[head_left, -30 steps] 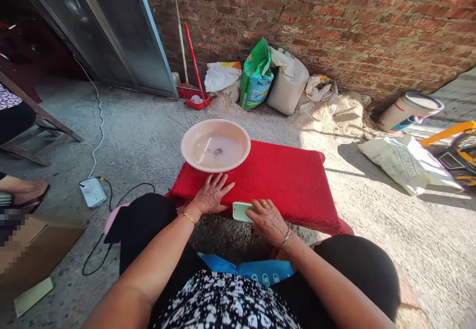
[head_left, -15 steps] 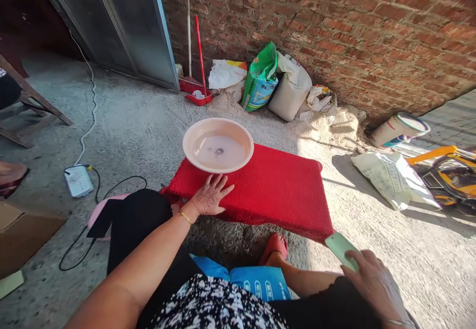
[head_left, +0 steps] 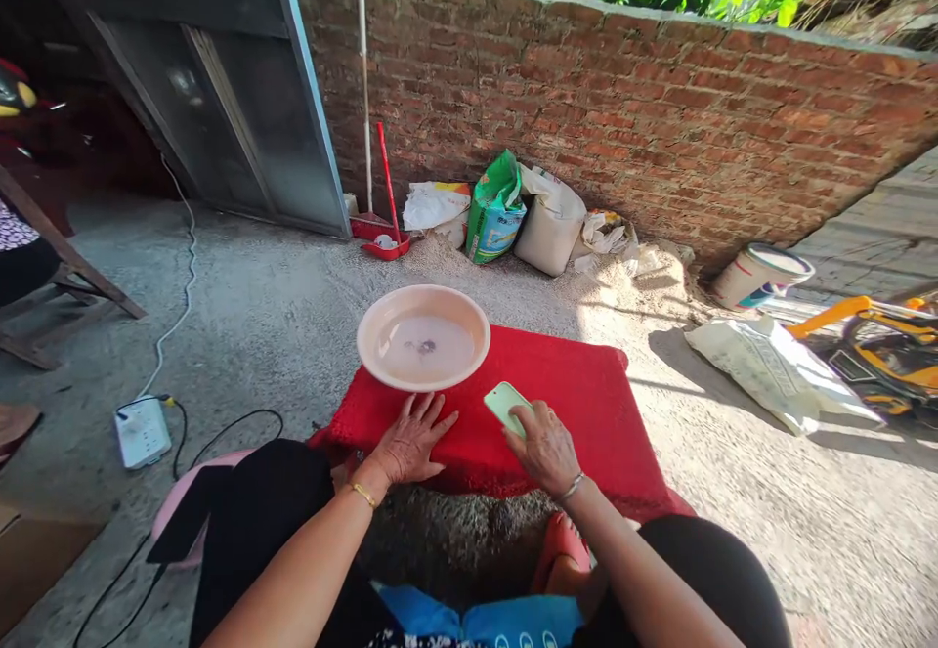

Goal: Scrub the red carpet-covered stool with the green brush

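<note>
Flat on the red cloth (head_left: pixel 572 384), which covers a low bench, my left hand (head_left: pixel 416 438) rests with its fingers spread just below the basin. The pale pink plastic basin (head_left: pixel 373 360) stands on the bench's far left part and holds cloudy water with a dark spot in the middle. My right hand (head_left: pixel 543 445) grips a pale green scrub brush (head_left: pixel 504 402) over the middle of the cloth. The brush's flat back has a small hole near its far end; its underside is hidden. Whether it touches the cloth I cannot tell.
Against the brick wall stand a red dustpan (head_left: pixel 387 245), a green sack (head_left: pixel 494 218) and a white sack (head_left: pixel 553 233). A power strip (head_left: pixel 142 433) with cables lies at left. A bucket (head_left: pixel 762 277) and a flat sack (head_left: pixel 769 365) are at right.
My right hand has brought the green brush from beyond the bench's right corner to over the middle of the cloth. My left hand stays in place. The view has tilted up.
</note>
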`<state>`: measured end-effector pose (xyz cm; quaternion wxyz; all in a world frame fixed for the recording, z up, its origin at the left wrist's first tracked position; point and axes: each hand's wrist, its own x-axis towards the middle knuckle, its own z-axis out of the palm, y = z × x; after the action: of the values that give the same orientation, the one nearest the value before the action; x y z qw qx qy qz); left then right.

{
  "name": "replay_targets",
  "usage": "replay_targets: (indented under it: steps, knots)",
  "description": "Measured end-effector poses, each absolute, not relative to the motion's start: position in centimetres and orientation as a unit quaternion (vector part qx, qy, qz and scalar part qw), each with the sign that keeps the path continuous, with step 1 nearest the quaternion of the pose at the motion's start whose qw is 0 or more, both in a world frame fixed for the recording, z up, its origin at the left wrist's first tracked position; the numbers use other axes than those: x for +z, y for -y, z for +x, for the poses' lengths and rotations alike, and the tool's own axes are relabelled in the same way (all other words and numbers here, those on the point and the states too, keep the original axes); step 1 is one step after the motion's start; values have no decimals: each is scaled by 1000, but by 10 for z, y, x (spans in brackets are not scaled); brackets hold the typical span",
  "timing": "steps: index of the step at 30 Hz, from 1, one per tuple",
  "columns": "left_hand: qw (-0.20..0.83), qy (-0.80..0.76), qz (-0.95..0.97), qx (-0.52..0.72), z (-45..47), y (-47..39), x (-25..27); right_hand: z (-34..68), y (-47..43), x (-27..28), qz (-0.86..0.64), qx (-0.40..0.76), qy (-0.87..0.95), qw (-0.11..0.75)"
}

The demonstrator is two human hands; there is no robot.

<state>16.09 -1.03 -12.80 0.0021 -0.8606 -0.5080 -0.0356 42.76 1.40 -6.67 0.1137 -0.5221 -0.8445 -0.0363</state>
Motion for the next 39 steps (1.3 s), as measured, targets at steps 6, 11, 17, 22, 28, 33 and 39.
replay_targets:
  steps: [6,11,17,22,28,33,39]
  knots:
    - [5,511,-858,-48,161,8,-128,403,-10,-92,-502,-15,861,81]
    - [8,511,-858,-48,161,8,-128,479,-24,-89,-634,25,772,33]
    - [20,505,-861,-58,160,8,-131,612,-12,-75,-849,34,527,-25]
    - [28,513,-857,-50,162,9,-128,618,-10,-69,-849,9,528,33]
    - [41,519,-852,-44,162,10,-127,516,-6,-84,-638,45,757,129]
    - [43,520,-852,-34,162,9,-126,478,6,-95,-553,57,823,117]
    - [26,519,-854,-28,165,9,-122,576,-5,-84,-743,69,665,43]
